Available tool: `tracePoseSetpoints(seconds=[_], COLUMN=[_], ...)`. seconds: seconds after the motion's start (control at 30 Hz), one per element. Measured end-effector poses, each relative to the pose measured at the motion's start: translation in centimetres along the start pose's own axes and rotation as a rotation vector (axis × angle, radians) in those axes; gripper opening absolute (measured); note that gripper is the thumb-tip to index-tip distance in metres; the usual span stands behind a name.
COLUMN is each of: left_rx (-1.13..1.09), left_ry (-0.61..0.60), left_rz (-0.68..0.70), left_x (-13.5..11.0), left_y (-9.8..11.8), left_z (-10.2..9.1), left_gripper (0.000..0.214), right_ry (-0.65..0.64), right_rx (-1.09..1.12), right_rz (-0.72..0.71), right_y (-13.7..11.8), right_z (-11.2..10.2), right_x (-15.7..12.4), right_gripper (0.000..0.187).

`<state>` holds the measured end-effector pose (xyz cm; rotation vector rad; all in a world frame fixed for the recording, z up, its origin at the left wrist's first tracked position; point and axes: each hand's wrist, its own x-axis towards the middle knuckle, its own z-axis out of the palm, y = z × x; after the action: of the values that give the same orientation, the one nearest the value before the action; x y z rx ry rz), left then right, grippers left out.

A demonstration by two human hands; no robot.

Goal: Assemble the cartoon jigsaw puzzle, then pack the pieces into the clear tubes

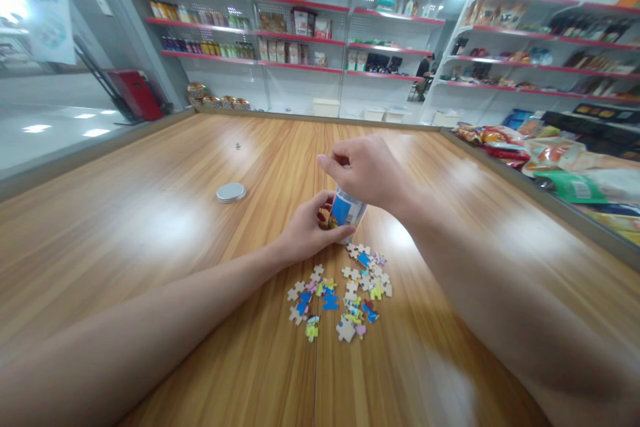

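Observation:
My left hand (314,230) is wrapped round a clear jar (346,210) with a blue printed label, which stands slightly tilted on the table. Over the jar's mouth is my right hand (364,167), its fingers curled and its thumb pointing left. Those fingertips are hidden, so whether they hold anything cannot be seen. Just in front of the jar lie two loose groups of jigsaw pieces (330,301), some with plain backs up, others showing blue, yellow and pink print. A round silver lid (231,192) rests flat on the table to the left, apart from both hands.
The wooden table (165,267) has a raised grey edge. A small object (238,145), too small to name, lies near its far left. Packaged snacks (570,160) are heaped beyond the right edge. Stocked shelves (300,33) stand behind, and a person (425,73) is in the distance.

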<state>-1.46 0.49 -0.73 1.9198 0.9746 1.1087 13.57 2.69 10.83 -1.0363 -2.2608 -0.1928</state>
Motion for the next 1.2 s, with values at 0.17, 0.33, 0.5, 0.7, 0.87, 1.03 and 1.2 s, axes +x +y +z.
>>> tracePoseSetpoints(seconds=[0.17,0.33,0.5,0.7,0.87,1.03,1.2], left_rx=[-0.013,-0.029,-0.085,-0.082,-0.080,-0.093,-0.069], left_ry=[0.005,0.017,0.047,0.066,0.084,0.085,0.097], left_rz=[-0.001,0.002,-0.073,-0.068,-0.071,-0.058,-0.073], left_x=[0.0,0.0,0.3,0.6,0.7,0.8,0.9], left_y=[0.0,-0.2,-0.7,-1.3,-1.5,-1.6,-1.6], left_z=[0.0,0.0,0.0,-0.4,-0.4,-0.2,-0.1], left_gripper=[0.041,0.039,0.040,0.048,0.045,0.045,0.046], right_ry=[-0.003,0.007,0.110,0.159,-0.305,-0.577,-0.636], right_rx=[-0.008,-0.015,-0.008,0.225,0.516,0.571,0.473], right_rz=[-0.017,-0.031,-0.060,-0.323,-0.388,-0.338,-0.399], right_y=[-0.2,-0.1,-0.4,1.2,3.3,1.8,-2.0], right_z=[0.1,-0.2,-1.4,-0.3,1.4,1.5,2.2], right_x=[-0.1,-0.2,-1.3,-6.7,-12.0,-13.3,-13.1], right_gripper=[0.038,0.034,0.033,0.029,0.038,0.095,0.120])
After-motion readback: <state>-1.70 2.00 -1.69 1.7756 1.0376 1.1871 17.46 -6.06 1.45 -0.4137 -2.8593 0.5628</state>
